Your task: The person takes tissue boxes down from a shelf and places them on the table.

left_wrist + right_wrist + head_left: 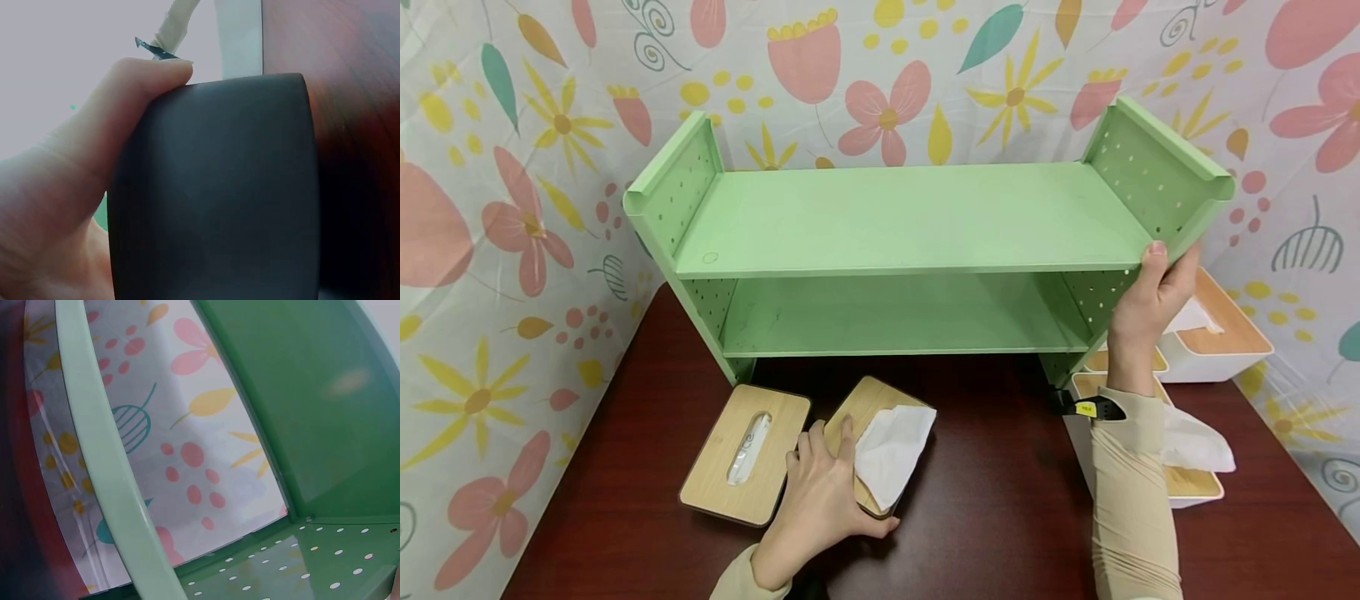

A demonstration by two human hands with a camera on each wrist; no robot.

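Note:
My left hand (822, 498) grips a tissue box (870, 398) with a pale wood lid, thumb at its near end and fingers across its left side. A white tissue (891, 450) sticks out over that lid. The left wrist view shows the box's dark side (219, 187) close up. My right hand (1142, 312) holds the right side panel of a green two-tier metal shelf (895, 217), thumb on the panel's inner side. Directly left of my left hand lies a second wood-lidded tissue box (715, 454) with a white packet showing through its oval slot.
White tissue boxes with wood lids (1221, 358) stand at the right, partly behind my right arm; tissue (1195, 442) hangs out of the nearer one. The dark red table (992, 500) runs under everything. Flower-patterned cloth (887, 75) hangs behind the shelf and along both sides.

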